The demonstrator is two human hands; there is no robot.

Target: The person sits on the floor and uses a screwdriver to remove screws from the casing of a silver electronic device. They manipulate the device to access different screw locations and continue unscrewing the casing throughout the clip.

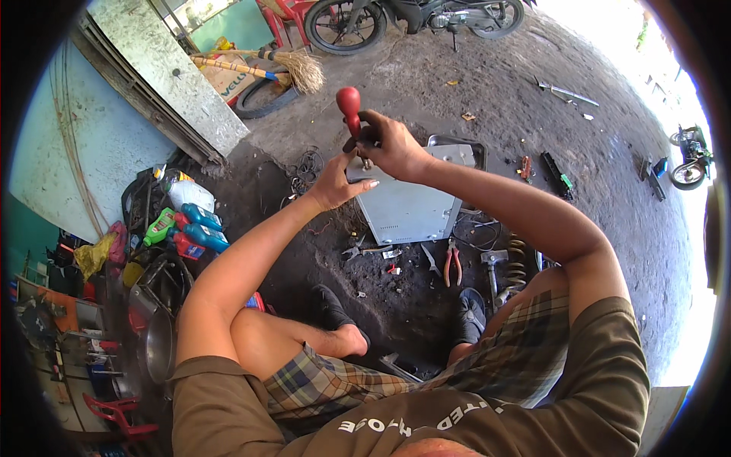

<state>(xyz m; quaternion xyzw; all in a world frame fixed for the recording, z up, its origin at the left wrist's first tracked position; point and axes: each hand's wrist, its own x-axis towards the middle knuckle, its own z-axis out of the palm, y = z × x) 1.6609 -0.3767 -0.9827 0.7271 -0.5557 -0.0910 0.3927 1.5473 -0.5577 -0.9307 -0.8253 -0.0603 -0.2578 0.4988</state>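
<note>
Above a grey metal box (411, 209) on the ground, a red handle with a rounded, bulb-like top (348, 100) stands nearly upright. Its narrower red neck sits in the fingers of my right hand (392, 145), which are darkened with grime and closed around it. My left hand (333, 183) is just below, at the handle's lower end, with the thumb stretched out over the box top. What its curled fingers grip is partly hidden. A small metal piece (365, 163) shows under the right hand; I cannot tell whether it belongs to the handle.
Red-handled pliers (453, 263), a hammer (494, 266) and a coil spring (515, 263) lie before the box. A metal tray (480, 154) is behind it. Bottles (202, 217) crowd the left; a broom (297, 70), a tyre (263, 99) and a motorbike (415, 19) are farther off.
</note>
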